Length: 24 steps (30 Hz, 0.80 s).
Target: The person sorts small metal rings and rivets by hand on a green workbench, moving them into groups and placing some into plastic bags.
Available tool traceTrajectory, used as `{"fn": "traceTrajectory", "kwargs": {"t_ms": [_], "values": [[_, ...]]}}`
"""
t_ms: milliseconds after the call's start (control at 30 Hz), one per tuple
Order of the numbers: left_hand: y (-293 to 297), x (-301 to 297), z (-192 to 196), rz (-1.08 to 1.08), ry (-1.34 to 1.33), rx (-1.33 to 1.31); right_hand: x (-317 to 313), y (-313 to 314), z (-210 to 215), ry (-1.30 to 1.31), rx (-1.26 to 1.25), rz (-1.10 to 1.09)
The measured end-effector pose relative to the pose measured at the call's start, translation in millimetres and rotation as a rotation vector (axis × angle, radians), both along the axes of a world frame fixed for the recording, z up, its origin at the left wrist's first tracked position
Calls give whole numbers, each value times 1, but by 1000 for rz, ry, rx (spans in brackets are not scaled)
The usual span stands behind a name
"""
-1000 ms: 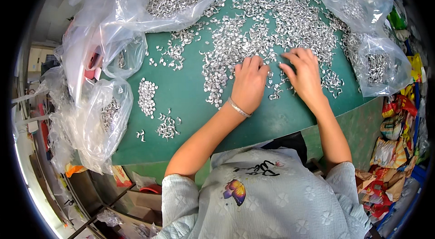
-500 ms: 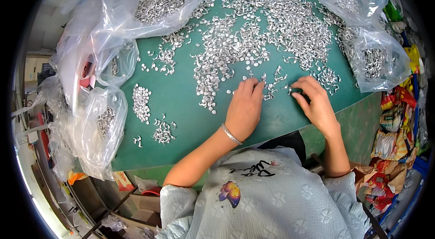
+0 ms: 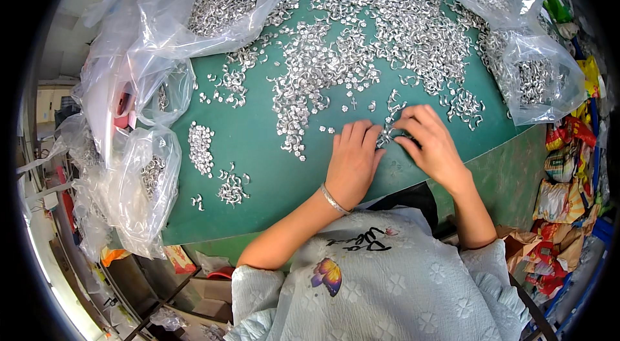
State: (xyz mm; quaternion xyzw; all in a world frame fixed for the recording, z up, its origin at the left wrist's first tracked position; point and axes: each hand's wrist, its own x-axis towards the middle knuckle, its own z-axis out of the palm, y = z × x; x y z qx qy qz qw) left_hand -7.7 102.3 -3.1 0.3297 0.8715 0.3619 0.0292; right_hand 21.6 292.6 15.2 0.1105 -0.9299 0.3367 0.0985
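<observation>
a person's two bare hands work low over a green table (image 3: 258, 212). the left hand (image 3: 353, 166) is palm down, fingers loosely bent and close together; whether it has hold of anything cannot be told. the right hand (image 3: 426, 147) is half open, thumb apart from curled fingers, its fingertips at a small cluster of silver metal pieces (image 3: 391, 108) between the hands; any grip is unclear. beyond spreads a large silver heap (image 3: 420, 37), with clear plastic bags (image 3: 161, 24) at both sides.

Pale wall (image 3: 79, 37), bright light strip (image 3: 55, 286) lower left, green table (image 3: 268, 179), blue frame (image 3: 603, 229) right
</observation>
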Motion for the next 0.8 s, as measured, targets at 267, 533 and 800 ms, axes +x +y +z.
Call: {"fn": "traceTrajectory", "kwargs": {"t_ms": [267,533,800], "values": [[-8,-1,0,42,-6,32,0,1,-3,30,103,28],[6,-14,-2,-6,72,-25,1,-3,2,52,152,1],[3,-19,5,17,98,-31,3,8,1,86,66,-107]]}}
